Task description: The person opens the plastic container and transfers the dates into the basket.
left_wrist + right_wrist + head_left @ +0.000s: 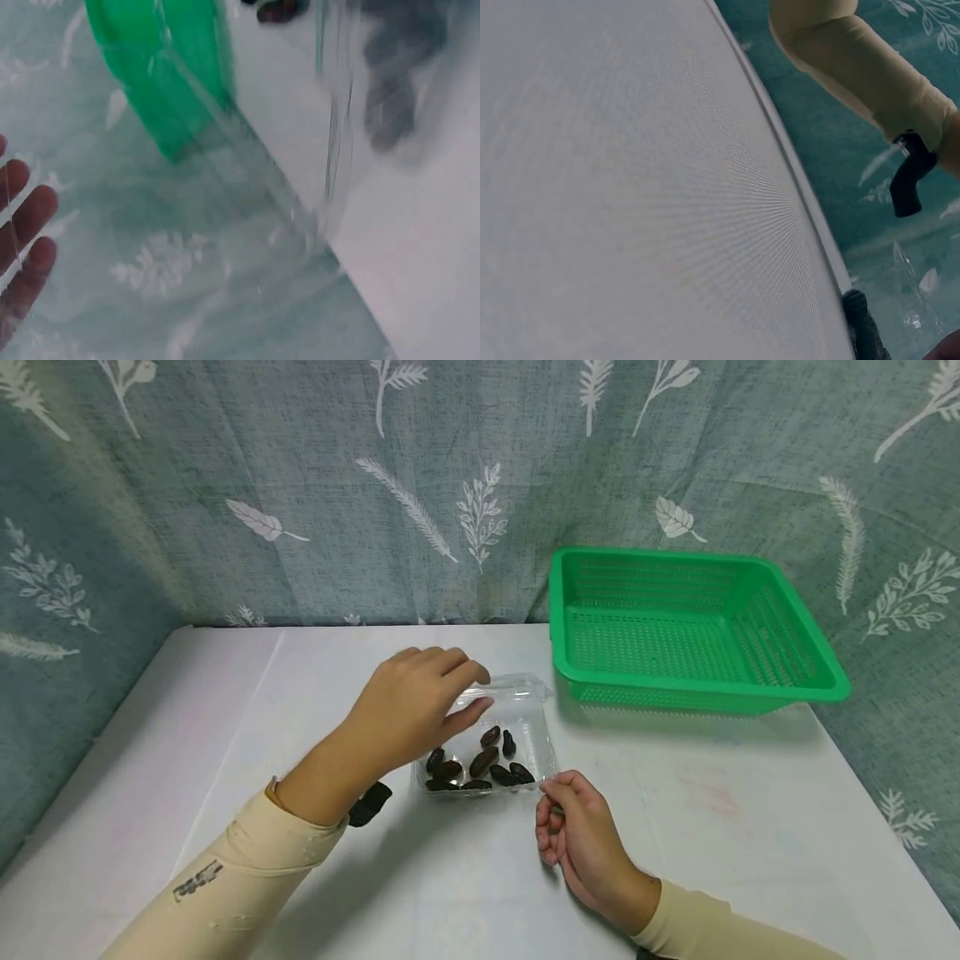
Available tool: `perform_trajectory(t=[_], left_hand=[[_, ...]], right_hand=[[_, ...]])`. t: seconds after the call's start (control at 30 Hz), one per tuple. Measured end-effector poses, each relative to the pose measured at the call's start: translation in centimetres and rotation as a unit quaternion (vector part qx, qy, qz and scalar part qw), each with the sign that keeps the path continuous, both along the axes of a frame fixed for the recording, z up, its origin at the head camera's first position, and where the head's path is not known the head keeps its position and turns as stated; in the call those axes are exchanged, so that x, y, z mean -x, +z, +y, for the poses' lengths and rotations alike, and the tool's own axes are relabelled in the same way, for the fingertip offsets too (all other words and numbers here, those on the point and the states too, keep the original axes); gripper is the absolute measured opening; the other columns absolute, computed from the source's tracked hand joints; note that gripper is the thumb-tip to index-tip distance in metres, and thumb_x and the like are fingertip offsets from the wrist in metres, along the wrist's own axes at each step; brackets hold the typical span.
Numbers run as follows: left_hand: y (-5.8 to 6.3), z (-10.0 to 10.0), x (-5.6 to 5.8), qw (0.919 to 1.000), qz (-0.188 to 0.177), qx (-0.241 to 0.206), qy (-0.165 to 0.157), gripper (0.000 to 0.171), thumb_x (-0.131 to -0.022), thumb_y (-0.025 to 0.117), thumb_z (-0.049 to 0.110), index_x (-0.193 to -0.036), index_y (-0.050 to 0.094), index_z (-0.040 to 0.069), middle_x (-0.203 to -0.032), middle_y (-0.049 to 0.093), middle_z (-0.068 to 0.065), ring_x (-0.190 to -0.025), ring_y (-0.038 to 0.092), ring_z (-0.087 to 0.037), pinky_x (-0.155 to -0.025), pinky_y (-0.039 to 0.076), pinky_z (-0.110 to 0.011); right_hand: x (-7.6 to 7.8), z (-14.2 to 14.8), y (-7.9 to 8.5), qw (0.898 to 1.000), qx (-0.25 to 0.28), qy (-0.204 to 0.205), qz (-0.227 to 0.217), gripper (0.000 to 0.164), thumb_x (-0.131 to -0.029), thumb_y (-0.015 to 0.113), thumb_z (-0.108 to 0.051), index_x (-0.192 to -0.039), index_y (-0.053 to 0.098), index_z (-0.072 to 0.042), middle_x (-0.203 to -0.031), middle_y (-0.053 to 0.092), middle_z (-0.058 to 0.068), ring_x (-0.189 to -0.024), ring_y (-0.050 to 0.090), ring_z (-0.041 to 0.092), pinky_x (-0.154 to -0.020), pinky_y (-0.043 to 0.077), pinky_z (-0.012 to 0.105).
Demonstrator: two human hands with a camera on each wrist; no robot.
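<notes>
A clear plastic clamshell box (537, 739) lies on the table, with several dark brown dates (484, 762) inside. At its back left my left hand (420, 706) curves thumb and fingers round the raised, see-through lid (517, 685). In the left wrist view, fingertips (34, 217) show behind a thin edge of plastic. The exact contact is hard to make out. Thumb and forefinger of my right hand (581, 835) pinch the box's front right corner; its other fingers are curled loosely. The right wrist view shows mostly bare tabletop and the other sleeve.
A green perforated plastic basket (813, 643) stands at the back right, behind the box. White cloth covers the table (712, 827). A patterned grey-green curtain (300, 485) hangs along the back and sides. A black strap (369, 803) hangs beneath the left wrist.
</notes>
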State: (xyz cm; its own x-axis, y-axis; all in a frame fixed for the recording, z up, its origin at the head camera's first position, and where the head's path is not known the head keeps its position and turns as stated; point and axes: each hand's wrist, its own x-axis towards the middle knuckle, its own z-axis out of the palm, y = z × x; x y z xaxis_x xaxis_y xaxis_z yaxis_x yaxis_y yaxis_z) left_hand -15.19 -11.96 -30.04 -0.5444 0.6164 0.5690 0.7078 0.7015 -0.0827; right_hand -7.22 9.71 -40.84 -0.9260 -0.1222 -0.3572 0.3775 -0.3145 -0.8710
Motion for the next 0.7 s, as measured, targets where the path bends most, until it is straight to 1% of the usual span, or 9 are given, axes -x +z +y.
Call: perform_trajectory(t=[0.1,0.2,0.33,0.43,0.5,0.57,0.6,0.63,0.7], left_hand=[[0.6,-0.6,0.9,0.9995,0.015,-0.011,0.023,0.021,-0.092,0.073,0.03,-0.102,0.071,0.013,-0.089,0.071,-0.001,-0.073,0.067,-0.022,-0.072,0.056,-0.04],[0.6,-1.3,1.9,0.9978,0.024,-0.026,0.056,0.022,-0.093,0.072,0.031,-0.104,0.071,0.012,-0.092,0.074,-0.003,-0.079,0.07,-0.025,-0.077,0.055,-0.042],[0.0,-2.3,3.3,0.9933,0.022,-0.045,0.104,0.025,-0.095,0.069,0.032,-0.109,0.072,0.012,-0.101,0.076,-0.007,-0.095,0.07,-0.029,-0.089,0.05,-0.048],[-0.7,-3.0,4.3,0.9901,0.001,-0.064,0.125,0.028,-0.097,0.065,0.031,-0.115,0.07,0.011,-0.106,0.075,-0.01,-0.102,0.068,-0.033,-0.094,0.046,-0.053],[-1.1,-3.5,5.0,0.9871,-0.036,-0.085,0.131,0.029,-0.098,0.064,0.028,-0.121,0.067,0.01,-0.108,0.072,-0.012,-0.102,0.066,-0.034,-0.095,0.045,-0.056],[-1.6,-4.0,5.7,0.9797,-0.095,-0.116,0.133,0.033,-0.098,0.063,0.023,-0.128,0.062,0.009,-0.114,0.069,-0.014,-0.1,0.068,-0.032,-0.092,0.05,-0.054],[-2.0,-4.3,6.0,0.9727,-0.132,-0.135,0.134,0.036,-0.098,0.063,0.021,-0.132,0.059,0.01,-0.118,0.066,-0.015,-0.098,0.068,-0.031,-0.089,0.052,-0.051],[-2.3,-4.5,6.3,0.9636,-0.17,-0.156,0.135,0.04,-0.098,0.063,0.018,-0.136,0.056,0.01,-0.122,0.063,-0.016,-0.096,0.068,-0.03,-0.086,0.055,-0.049],[-3.0,-5.0,6.9,0.938,-0.243,-0.208,0.135,0.049,-0.097,0.063,0.013,-0.144,0.048,0.012,-0.13,0.056,-0.016,-0.094,0.069,-0.028,-0.08,0.058,-0.044]], right_hand=[[-0.1,0.0,-0.1,1.0,-0.001,0.0,0.002,0.007,-0.101,0.044,-0.012,-0.096,0.045,-0.007,-0.07,0.048,0.002,-0.047,0.041,0.012,-0.038,0.031,0.021],[0.0,0.0,-0.1,1.0,0.001,0.003,0.007,0.008,-0.101,0.045,-0.012,-0.096,0.045,-0.006,-0.069,0.048,0.002,-0.047,0.041,0.012,-0.038,0.032,0.021],[0.1,-0.2,-0.3,1.0,0.003,0.01,0.013,0.007,-0.101,0.045,-0.012,-0.096,0.045,-0.006,-0.068,0.048,0.002,-0.047,0.042,0.012,-0.039,0.034,0.022],[0.1,-0.2,-0.3,1.0,-0.001,0.015,0.011,0.007,-0.101,0.044,-0.012,-0.096,0.044,-0.006,-0.068,0.048,0.002,-0.047,0.042,0.012,-0.039,0.034,0.022],[0.0,-0.2,-0.3,1.0,-0.003,0.016,0.01,0.008,-0.101,0.044,-0.012,-0.097,0.044,-0.005,-0.068,0.048,0.002,-0.047,0.042,0.012,-0.039,0.035,0.022],[0.0,-0.1,-0.3,1.0,-0.003,0.017,0.012,0.008,-0.101,0.045,-0.012,-0.097,0.044,-0.005,-0.068,0.048,0.002,-0.047,0.042,0.012,-0.039,0.035,0.022],[-0.1,-0.1,-0.3,1.0,-0.003,0.018,0.012,0.009,-0.101,0.045,-0.012,-0.097,0.044,-0.004,-0.068,0.048,0.002,-0.047,0.042,0.012,-0.039,0.035,0.021],[-0.1,-0.1,-0.3,1.0,-0.003,0.02,0.012,0.009,-0.101,0.045,-0.013,-0.097,0.044,-0.005,-0.068,0.048,0.002,-0.047,0.042,0.012,-0.039,0.035,0.021],[-0.1,-0.1,-0.2,1.0,-0.002,0.022,0.013,0.009,-0.101,0.045,-0.013,-0.097,0.044,-0.005,-0.068,0.048,0.002,-0.046,0.043,0.012,-0.039,0.036,0.021]])
